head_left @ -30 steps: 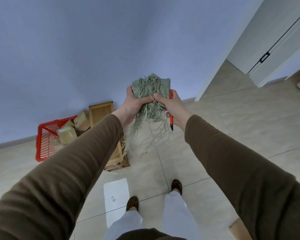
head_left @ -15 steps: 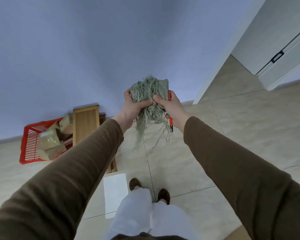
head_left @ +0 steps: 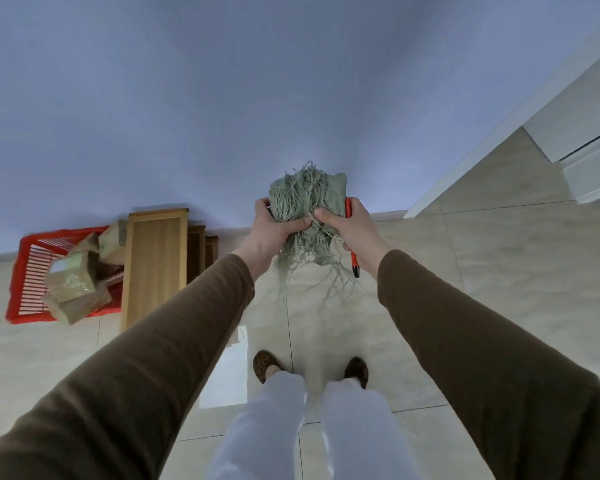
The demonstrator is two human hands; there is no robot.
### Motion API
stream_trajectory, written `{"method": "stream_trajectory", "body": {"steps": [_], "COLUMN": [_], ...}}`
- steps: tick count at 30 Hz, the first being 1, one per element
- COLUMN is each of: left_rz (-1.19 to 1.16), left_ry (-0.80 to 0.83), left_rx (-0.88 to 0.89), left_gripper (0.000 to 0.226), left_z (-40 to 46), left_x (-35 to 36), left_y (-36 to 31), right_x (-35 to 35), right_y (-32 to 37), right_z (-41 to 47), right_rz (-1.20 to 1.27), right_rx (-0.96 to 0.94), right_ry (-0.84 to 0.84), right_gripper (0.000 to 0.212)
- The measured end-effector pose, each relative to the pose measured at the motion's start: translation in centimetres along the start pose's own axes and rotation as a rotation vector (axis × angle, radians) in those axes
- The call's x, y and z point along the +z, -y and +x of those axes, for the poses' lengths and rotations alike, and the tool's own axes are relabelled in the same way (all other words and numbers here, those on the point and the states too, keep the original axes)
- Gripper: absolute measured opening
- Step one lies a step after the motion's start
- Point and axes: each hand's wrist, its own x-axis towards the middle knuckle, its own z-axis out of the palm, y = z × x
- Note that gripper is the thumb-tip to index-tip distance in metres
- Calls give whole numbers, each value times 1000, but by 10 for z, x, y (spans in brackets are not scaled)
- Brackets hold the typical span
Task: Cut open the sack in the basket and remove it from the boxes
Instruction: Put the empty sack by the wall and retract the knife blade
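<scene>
A crumpled grey-green woven sack (head_left: 305, 199) with frayed strands hanging down is held up in front of me, above the floor. My left hand (head_left: 278, 230) grips its left side. My right hand (head_left: 350, 226) grips its right side and also holds a red-handled cutter (head_left: 353, 261) whose dark tip points down. Far to the left on the floor sits the red basket (head_left: 25, 265), with several tape-wrapped cardboard boxes (head_left: 71, 277) piled in it.
A long wooden box (head_left: 153, 261) lies on the floor right of the basket, against the blue-grey wall. A white sheet (head_left: 227, 368) lies by my feet. A doorway and white door (head_left: 575, 126) stand at the right. Tiled floor stretches right.
My view has shifted, so the basket and wooden box sit further left and my feet stand apart. Both hands keep the same hold on the sack.
</scene>
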Motion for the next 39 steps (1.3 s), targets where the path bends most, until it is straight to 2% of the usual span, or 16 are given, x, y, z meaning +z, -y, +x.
{"method": "stream_trajectory", "body": {"steps": [5,15,22,26,30,36,39], "left_rz": [30,41,62,294,430,405,316], "left_ry": [-57,-160,-165,-220,-213,-138,-64], "left_rx": [-14,-36,-42,-82,-53,-66,-97], "left_gripper": [70,73,76,80,82,84,95], "left_z": [51,160,246,298,347,404,422], "left_x": [13,33,29,30,30,30,31], "left_y": [32,147,242,294,342,398,419], "right_x": [-8,-12,-2,2,5,11,10], "right_y": [-28,-146,-239,-289,-336,-400,-424], "right_z": [61,199,281,328,372,434,456], "right_rz": [-70,-122,-94,-50,-38,-76,-115], "right_rx": [-39,-48,-32,-3,18,3,-19], "right_ry": [60,147,155,157,144,106,85], "right_gripper": [49,79,58,45,45,46,50]}}
